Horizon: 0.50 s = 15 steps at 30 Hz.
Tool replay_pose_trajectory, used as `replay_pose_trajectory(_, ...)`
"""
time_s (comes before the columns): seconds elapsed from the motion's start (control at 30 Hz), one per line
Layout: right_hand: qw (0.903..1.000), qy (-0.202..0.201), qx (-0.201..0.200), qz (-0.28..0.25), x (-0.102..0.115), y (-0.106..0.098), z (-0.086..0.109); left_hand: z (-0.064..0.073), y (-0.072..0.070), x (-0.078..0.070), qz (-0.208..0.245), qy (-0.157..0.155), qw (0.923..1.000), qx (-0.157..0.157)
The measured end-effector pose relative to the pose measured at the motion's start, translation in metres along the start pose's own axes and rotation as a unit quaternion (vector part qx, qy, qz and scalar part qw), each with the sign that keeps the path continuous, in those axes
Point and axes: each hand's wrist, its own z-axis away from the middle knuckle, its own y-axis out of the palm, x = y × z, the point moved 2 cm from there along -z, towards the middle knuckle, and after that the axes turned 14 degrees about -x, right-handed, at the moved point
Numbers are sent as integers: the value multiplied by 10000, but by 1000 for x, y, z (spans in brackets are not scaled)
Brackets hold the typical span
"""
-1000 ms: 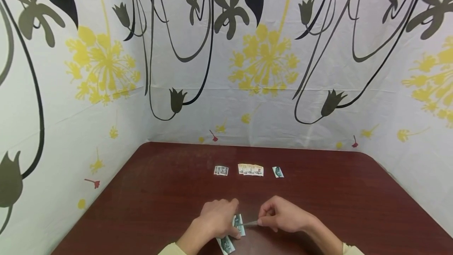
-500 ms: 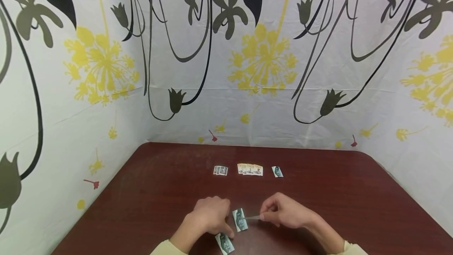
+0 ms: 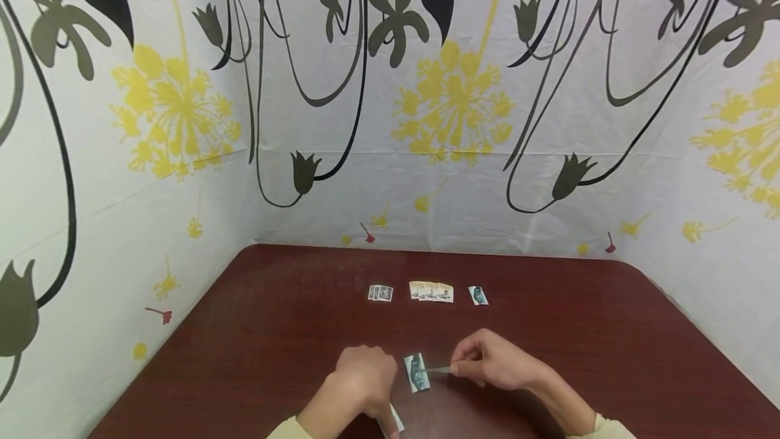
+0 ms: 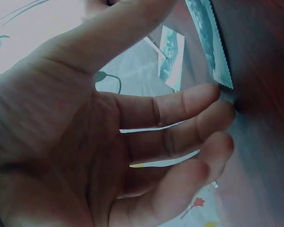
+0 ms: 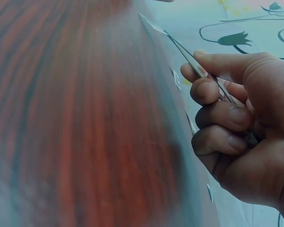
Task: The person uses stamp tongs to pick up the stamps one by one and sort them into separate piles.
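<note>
My right hand (image 3: 496, 361) holds metal tweezers (image 3: 440, 370), also seen in the right wrist view as tweezers (image 5: 191, 61) between thumb and curled fingers. Their tips meet a green stamp (image 3: 417, 372) with a toothed white edge; whether it is lifted off the table I cannot tell. A second green stamp (image 3: 396, 419) lies nearer the front edge, partly covered by the thumb of my left hand (image 3: 365, 381). In the left wrist view this stamp (image 4: 210, 45) shows beside the left fingers (image 4: 180, 111), which are loosely bent and hold nothing.
On the dark red wooden table (image 3: 292, 330), further back, lie a group of grey stamps (image 3: 380, 293), an overlapping row of yellowish stamps (image 3: 431, 292) and one green stamp (image 3: 478, 295). A patterned cloth (image 3: 390, 222) hangs behind and at both sides.
The left hand has come away from the tweezered stamp, and its thumb has moved over the nearer stamp. The right hand has shifted slightly away and right, the stamp moving with the tweezers.
</note>
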Motion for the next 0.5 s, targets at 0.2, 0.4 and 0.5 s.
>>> replay_pose_trajectory(0.2,10000,24,-57,57,0,-4,0,1,0,-3,-61,-2,9999,157)
replay_pose_trajectory(0.4,9999,-25,-120,99,0,-9,0,1,0,-6,-132,60,9998,169)
replay_pose_trajectory(0.5,9999,-35,-133,84,-1,-11,1,0,1,-7,-143,76,9997,166)
